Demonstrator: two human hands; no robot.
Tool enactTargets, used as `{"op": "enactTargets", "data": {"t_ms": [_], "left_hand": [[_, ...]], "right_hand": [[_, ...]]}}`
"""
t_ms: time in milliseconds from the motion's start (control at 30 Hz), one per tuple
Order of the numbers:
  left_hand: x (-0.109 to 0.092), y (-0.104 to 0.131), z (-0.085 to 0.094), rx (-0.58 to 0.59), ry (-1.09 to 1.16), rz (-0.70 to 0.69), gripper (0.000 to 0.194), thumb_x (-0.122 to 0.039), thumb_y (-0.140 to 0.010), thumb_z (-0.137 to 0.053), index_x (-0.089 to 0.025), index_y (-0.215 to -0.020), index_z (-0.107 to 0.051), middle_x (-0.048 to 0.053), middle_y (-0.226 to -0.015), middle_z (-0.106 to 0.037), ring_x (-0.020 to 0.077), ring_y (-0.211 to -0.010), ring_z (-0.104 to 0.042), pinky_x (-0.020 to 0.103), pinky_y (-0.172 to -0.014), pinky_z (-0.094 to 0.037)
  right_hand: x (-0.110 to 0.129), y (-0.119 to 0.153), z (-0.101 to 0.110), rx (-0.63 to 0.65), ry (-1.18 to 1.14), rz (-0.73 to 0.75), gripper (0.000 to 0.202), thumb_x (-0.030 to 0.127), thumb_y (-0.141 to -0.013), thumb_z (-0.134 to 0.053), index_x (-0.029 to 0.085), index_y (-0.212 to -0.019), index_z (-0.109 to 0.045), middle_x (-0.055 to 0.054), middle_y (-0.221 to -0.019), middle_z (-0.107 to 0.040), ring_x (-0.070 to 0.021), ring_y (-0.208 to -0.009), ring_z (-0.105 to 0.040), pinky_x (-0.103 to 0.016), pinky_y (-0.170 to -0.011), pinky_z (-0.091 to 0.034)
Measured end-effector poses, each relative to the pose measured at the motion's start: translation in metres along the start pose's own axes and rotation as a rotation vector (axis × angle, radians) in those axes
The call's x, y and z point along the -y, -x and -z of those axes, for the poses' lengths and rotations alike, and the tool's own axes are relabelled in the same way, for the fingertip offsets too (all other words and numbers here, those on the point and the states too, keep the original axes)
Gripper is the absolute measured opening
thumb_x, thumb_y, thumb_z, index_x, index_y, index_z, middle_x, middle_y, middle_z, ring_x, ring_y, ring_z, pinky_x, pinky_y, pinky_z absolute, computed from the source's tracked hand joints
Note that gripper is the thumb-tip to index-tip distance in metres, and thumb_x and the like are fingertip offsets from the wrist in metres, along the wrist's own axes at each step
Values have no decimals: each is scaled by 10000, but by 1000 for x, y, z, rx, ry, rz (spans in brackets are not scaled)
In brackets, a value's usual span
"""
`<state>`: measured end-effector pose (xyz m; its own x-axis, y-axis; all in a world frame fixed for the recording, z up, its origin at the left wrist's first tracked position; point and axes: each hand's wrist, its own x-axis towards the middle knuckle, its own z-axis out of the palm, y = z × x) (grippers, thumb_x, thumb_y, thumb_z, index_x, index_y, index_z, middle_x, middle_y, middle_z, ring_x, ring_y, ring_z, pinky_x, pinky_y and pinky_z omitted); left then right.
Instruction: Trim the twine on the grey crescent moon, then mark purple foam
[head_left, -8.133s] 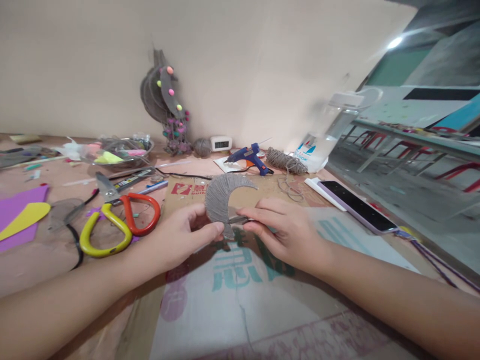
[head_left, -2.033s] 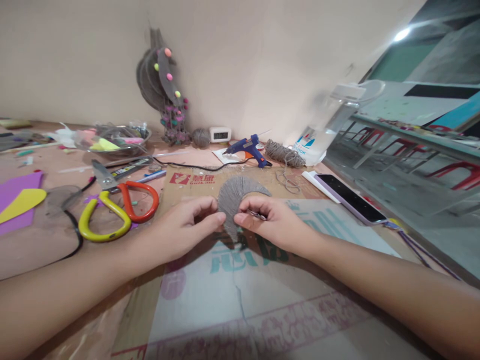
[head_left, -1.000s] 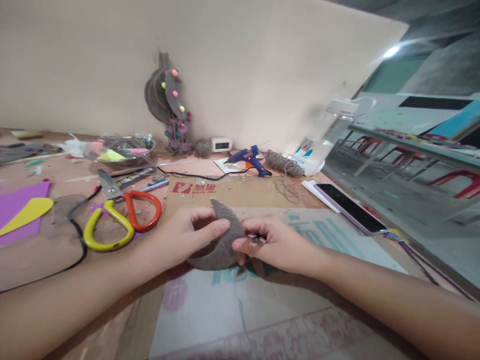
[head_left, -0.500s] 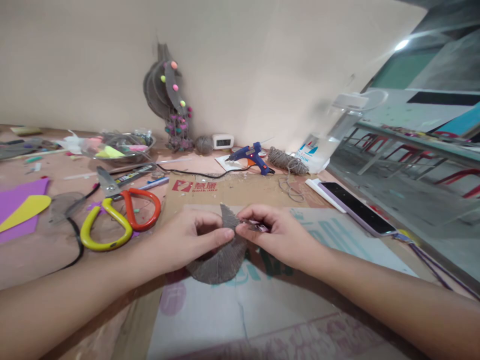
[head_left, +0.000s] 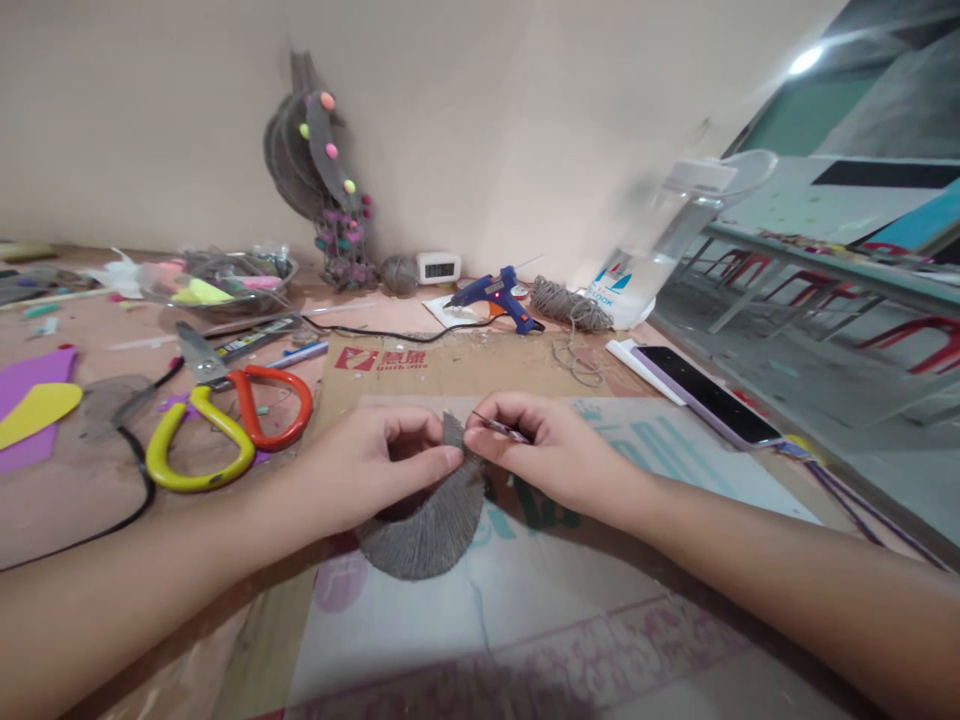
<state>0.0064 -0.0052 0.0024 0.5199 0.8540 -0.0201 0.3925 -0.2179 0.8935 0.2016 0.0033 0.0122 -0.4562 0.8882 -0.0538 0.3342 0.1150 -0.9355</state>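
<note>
A grey yarn-wrapped crescent is held over the printed sheet, its narrow tip pointing up between my hands. My left hand pinches it near the tip, thumb in front and fingers curled behind. Close to the other edge of that tip, my right hand is closed on a small thin dark piece with a pinkish part, whose kind is hard to make out. The fingertips of both hands almost meet at the crescent.
Scissors with yellow and red handles lie left. Behind are a blue glue gun, grey yarn, a small clock and a bottle. A phone lies right. A pompom-decorated grey hanging leans on the wall.
The crescent has tilted so that more of its wide lower face shows. My right hand has shifted slightly at the tip. The whole view has drifted a little.
</note>
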Motion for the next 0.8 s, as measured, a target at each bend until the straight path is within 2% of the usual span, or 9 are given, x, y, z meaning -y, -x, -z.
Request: {"op": "enactTargets", "data": {"t_ms": [167,300,433,533,667,800], "left_hand": [[-2,0,-1,-16,-47,-22,336,-385,-853,-504,-184,-585,-482,-47,-559,-417,92,-522,-387,224,-469,-289],[-3,0,-1,-28,-68,-27,295,-373,-841,-508,-189,-611,-509,-48,-559,-428,95,-519,-398,213,-459,-295],[-3,1,-1,-19,-83,-27,295,-359,-842,-511,-189,-601,-493,-49,-569,-428,96,-533,-401,222,-484,-304],[-3,2,-1,-7,-53,2,311,-377,-847,-514,-190,-600,-482,-50,-557,-433,96,-524,-402,228,-484,-296],[-3,1,-2,-1,24,32,308,-389,-843,-515,-191,-611,-481,-56,-530,-436,83,-480,-389,219,-451,-275],[-1,0,-2,-1,32,24,280,-367,-831,-532,-185,-623,-487,-65,-528,-401,73,-470,-361,205,-433,-258]], "right_hand": [[0,1,0,26,-7,-4,231,385,-786,-605,164,-734,-563,52,-592,-431,-72,-526,-371,-219,-502,-299],[1,1,0,13,-9,-28,286,431,-733,-667,163,-725,-566,47,-604,-453,-76,-544,-395,-223,-520,-320],[1,1,2,51,-18,-46,274,417,-745,-660,160,-730,-567,47,-611,-458,-73,-543,-392,-222,-522,-315],[-1,0,4,83,-59,-20,252,400,-769,-640,160,-735,-572,49,-609,-456,-71,-545,-398,-219,-524,-319],[-3,-1,4,39,-76,21,225,379,-758,-652,162,-762,-592,47,-628,-484,-71,-561,-418,-216,-539,-336],[-1,-1,2,38,-35,-5,219,362,-742,-667,163,-751,-578,47,-627,-488,-71,-552,-412,-215,-530,-332]]}}
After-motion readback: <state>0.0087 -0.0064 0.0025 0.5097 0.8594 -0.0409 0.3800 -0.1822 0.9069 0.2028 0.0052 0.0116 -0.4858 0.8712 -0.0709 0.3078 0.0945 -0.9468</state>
